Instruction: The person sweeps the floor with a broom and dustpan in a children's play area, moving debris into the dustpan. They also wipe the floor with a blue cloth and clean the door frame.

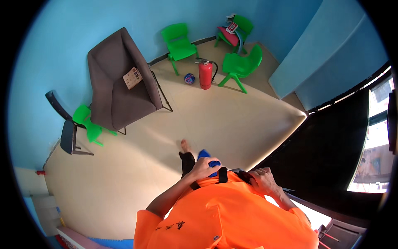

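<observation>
My left hand (203, 168) is closed at the front of my waist around a blue object (214, 164), mostly covered by the fingers. A blue pointed shape (203, 154) shows just beyond it; I cannot tell whether the two are one thing. Beside this hand a black strap (223, 175) crosses my orange top (199, 216). My right hand (264, 181) is at the right of my waist, fingers curled against a dark item (245, 176) whose kind is hidden. Below my left hand, a bare foot (185, 145) stands on the floor.
Ahead stand a red fire extinguisher (205, 75), a small patterned ball (189, 79) and green chairs (179, 43). A grey armchair (120, 85) holding a printed card (132, 78) is at the left. A black panel (327, 145) and a window (375, 153) line the right.
</observation>
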Tool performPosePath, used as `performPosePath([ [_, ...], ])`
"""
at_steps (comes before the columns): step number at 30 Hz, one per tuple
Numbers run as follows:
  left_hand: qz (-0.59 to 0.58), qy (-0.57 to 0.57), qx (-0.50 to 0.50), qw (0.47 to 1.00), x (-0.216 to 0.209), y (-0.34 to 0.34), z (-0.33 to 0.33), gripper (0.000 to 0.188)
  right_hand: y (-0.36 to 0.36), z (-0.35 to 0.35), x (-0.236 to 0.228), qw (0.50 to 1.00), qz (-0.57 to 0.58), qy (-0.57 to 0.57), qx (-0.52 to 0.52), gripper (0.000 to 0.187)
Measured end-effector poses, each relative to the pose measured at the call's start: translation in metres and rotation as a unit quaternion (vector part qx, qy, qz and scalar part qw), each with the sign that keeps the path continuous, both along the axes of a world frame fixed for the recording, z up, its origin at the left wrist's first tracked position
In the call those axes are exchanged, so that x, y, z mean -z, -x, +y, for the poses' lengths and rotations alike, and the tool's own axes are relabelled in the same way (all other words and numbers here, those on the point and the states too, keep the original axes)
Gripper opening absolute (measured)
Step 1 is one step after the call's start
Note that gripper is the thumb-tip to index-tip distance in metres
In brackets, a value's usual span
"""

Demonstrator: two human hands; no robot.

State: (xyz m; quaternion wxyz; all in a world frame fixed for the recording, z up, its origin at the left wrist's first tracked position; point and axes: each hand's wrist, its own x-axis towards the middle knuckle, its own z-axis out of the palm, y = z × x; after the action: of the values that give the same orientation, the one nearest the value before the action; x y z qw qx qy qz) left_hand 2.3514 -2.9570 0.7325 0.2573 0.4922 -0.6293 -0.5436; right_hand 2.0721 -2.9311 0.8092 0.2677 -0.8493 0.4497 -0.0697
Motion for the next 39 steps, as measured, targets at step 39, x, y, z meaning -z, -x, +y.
performPosePath([
  [39, 0.009, 0.235, 0.504, 0.831, -0.056, 0.144, -0.381, 0.03, 0.01, -0.237, -0.001, 0.937, -0.045, 0.034, 0.344, 0.02],
])
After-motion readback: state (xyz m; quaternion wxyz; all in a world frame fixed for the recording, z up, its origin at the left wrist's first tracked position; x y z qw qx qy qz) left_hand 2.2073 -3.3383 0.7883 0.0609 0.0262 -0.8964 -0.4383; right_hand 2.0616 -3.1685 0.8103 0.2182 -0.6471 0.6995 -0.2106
